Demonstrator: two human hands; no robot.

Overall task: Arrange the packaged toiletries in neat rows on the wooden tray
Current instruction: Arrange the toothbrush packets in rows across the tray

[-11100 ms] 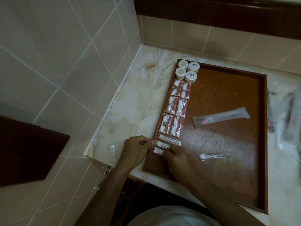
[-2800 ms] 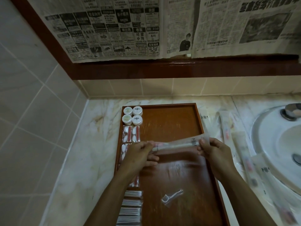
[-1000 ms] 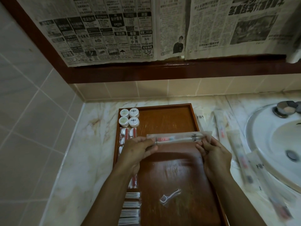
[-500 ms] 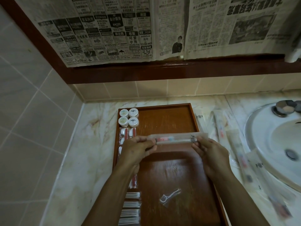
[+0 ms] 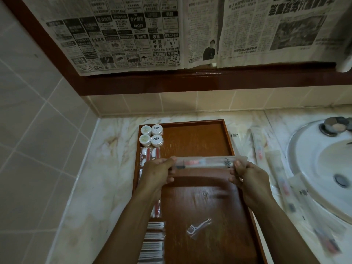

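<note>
A long clear toothbrush packet [image 5: 205, 162] is stretched sideways just above the wooden tray [image 5: 192, 141]. My left hand [image 5: 157, 173] pinches its left end and my right hand [image 5: 248, 177] pinches its right end. Down the tray's left edge lie several white round jars [image 5: 151, 135], red and white sachets [image 5: 150, 153] partly hidden by my left hand, and flat white packets [image 5: 154, 242]. A wrapped floss pick [image 5: 199, 226] lies loose near the tray's middle front.
Several more long toothbrush packets [image 5: 274, 168] lie on the marble counter [image 5: 106, 168] between the tray and the white sink [image 5: 312, 168] at the right. A tiled wall stands at the left. Newspaper [image 5: 171, 31] covers the mirror above a dark wooden ledge.
The toothbrush packet and both hands have held nearly the same spot over the tray for the last second; earlier both hands were at the flat packets at the tray's front left.
</note>
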